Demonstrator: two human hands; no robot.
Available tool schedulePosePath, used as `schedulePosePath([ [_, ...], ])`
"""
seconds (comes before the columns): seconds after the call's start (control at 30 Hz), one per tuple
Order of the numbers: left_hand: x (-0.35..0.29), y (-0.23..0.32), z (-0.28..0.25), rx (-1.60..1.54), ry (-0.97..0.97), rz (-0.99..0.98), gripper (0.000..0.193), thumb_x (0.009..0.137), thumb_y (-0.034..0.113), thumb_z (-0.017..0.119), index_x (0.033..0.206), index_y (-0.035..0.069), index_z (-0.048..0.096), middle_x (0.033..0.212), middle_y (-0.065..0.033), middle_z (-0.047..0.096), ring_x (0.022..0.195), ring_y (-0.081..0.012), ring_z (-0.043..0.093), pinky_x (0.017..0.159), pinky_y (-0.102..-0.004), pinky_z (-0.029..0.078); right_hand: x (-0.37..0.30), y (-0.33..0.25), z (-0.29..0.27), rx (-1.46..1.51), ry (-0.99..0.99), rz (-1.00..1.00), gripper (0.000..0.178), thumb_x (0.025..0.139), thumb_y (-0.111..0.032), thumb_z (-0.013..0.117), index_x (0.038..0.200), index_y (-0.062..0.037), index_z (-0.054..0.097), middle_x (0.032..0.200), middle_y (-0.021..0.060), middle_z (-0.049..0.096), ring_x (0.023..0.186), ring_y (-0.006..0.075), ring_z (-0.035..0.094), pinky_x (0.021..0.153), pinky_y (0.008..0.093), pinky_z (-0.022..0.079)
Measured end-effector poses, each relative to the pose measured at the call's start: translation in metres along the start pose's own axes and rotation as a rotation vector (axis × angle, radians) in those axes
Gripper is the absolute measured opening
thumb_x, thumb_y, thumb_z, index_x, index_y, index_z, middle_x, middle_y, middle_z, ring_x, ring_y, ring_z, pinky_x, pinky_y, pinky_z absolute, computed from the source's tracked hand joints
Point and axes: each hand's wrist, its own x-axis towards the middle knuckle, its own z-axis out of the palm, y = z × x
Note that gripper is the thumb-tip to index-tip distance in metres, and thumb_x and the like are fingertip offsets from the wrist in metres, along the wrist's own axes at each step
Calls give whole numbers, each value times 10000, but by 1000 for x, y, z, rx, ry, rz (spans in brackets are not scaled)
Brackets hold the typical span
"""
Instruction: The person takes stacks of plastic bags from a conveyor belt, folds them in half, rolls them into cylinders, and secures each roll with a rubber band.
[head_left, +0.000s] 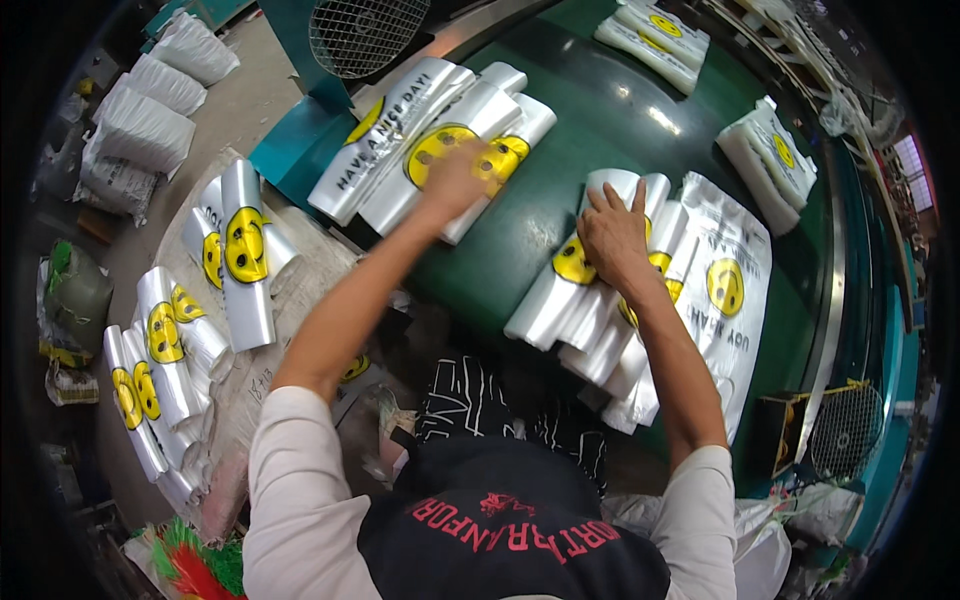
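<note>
My left hand [460, 185] rests over a group of folded white plastic bags [375, 140] with yellow smiley faces, at the upper middle of the green belt. Motion smears its fingers, so I cannot make out its grip. To the right, my right hand [615, 235] lies with spread fingers on top of a second group of folded smiley bags [560, 290], which overlap side by side. Beside that group, a flatter white bag [735, 280] with a smiley lies spread towards the right.
The green belt [520, 235] carries more bag stacks [655, 45] at the far side and another stack [775, 165] at the right. Several folded bags [245, 250] lie on a pale sack-like surface [290, 210] at left. White sacks [150, 110] and a round fan guard [365, 30] stand beyond.
</note>
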Motion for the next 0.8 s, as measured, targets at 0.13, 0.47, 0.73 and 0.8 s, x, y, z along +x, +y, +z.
schedulePosePath([
  [0.13,13,-57,-102,694,0,-384,585,786,430,673,1215,50,555,1201,-153,581,1111,-327,536,872,-399,464,31,-1,0,88,-310,-64,127,783,-107,563,843,-58,664,795,146,657,953,327,635,967,499,402],
  [0.47,-14,-24,-59,633,-223,-122,991,655,417,760,1411,29,251,1353,-224,398,1205,-370,454,900,-502,463,122,-86,77,1093,243,565,758,667,-190,748,1344,-71,429,1184,242,528,1142,390,499,988,396,421],
  [0.73,12,-23,-56,81,-311,-118,717,646,379,721,1198,-17,492,945,-258,652,910,-393,635,822,-434,502,93,-60,53,1231,132,438,419,697,-209,704,1069,-28,635,955,190,672,861,300,659,796,346,515],
  [0.8,2,-18,-35,-232,-432,-82,672,646,417,717,1147,9,530,1009,-226,653,943,-389,629,833,-426,501,55,-49,2,1081,73,366,348,741,-227,691,1020,-24,648,860,188,675,781,294,668,738,355,524],
])
